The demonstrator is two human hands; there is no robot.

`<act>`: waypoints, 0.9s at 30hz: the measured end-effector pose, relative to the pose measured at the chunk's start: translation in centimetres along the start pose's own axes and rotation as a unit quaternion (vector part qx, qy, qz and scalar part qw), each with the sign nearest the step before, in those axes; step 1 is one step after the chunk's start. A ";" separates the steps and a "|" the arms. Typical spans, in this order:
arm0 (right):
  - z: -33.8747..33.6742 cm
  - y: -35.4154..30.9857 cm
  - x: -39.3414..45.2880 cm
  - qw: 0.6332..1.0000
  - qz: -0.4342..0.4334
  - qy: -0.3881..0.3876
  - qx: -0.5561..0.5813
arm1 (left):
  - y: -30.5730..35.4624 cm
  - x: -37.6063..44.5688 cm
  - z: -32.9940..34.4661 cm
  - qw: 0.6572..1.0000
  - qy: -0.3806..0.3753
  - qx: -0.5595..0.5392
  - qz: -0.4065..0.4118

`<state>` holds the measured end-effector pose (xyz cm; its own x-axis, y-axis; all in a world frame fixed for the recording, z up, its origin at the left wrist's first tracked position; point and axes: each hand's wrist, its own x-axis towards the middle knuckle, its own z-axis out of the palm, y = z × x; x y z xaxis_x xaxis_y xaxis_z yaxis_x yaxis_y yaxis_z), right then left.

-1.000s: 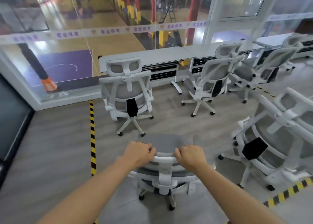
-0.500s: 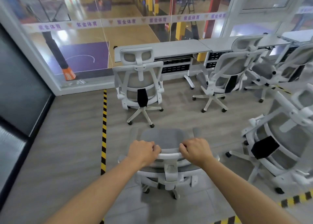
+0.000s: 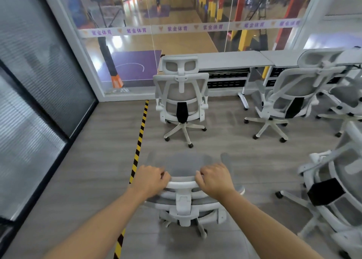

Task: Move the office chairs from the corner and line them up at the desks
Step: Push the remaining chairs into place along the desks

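Note:
Right below me is a white office chair [image 3: 183, 204] with a grey mesh seat. My left hand [image 3: 151, 179] and my right hand [image 3: 214, 177] both grip the top rail of its backrest, fingers curled over it. Ahead, a second white chair [image 3: 181, 100] stands facing the left end of a grey desk [image 3: 225, 58]. A third chair [image 3: 290, 102] is parked at the neighbouring desk on the right, and a fourth chair [image 3: 346, 102] shows at the right edge. One more chair [image 3: 333, 196] stands tilted close by on my right.
A yellow-black floor tape [image 3: 140, 139] runs from the glass wall toward me, just left of the held chair. A glass wall [image 3: 176, 43] lies behind the desks and a dark glass partition [image 3: 39, 82] closes the left side. Grey wood floor lies between me and the desk row.
The view has swung left and the held chair has rolled leftward, close to the floor tape. The chairs at the desks now appear further right. Both hands keep their grip.

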<state>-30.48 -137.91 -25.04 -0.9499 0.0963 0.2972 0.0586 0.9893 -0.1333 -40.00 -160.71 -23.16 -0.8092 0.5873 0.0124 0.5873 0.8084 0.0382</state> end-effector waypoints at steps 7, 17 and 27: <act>-0.3 -1.2 -0.9 1.000 -0.020 -0.021 0.009 | -0.8 -2.5 1.0 1.000 0.012 -0.026 -0.014; -0.4 -3.7 -1.6 0.999 -0.022 -0.027 -0.002 | -3.0 -4.0 1.5 0.999 0.011 -0.029 -0.031; 0.0 -3.9 -1.3 1.000 -0.016 0.005 0.012 | -3.5 -3.7 1.1 0.999 0.013 -0.037 -0.022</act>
<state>-29.46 -141.92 -24.89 -0.9483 0.0649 0.3108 0.0201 0.9892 -0.1453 -39.04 -165.70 -24.46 -0.8345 0.5499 0.0343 0.5500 0.8275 0.1134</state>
